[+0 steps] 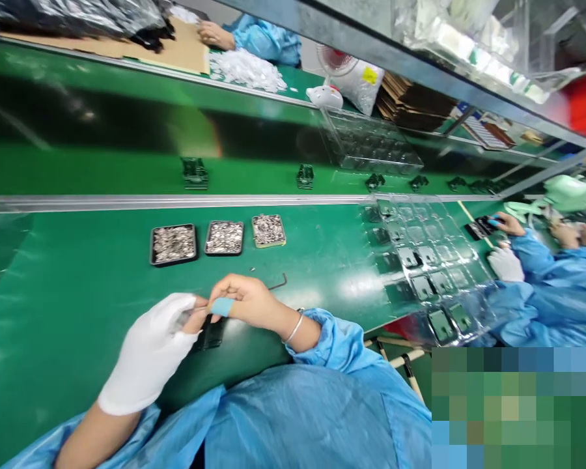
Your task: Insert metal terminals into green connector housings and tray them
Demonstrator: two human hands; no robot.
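My left hand (149,348), in a white glove with bare fingertips, is closed over the near part of the green table. My right hand (244,301) is bare, with a blue wrap on a finger, and its fingertips meet those of my left. What the pinched fingers hold is too small to make out; a thin, blurred thing shows at my left fingers. Just below the fingertips lies a dark, glossy part (211,333), partly hidden by the hands. An L-shaped hex key (279,283) rests on the table beyond my right hand.
Beyond my hands stand three trays of small metal pieces (174,244), (224,237), (268,230). A clear blister tray (432,244) with several dark parts lies right. Dark parts (194,173) sit along the green strip behind the metal rail (127,202). Other people's hands show at far right and top.
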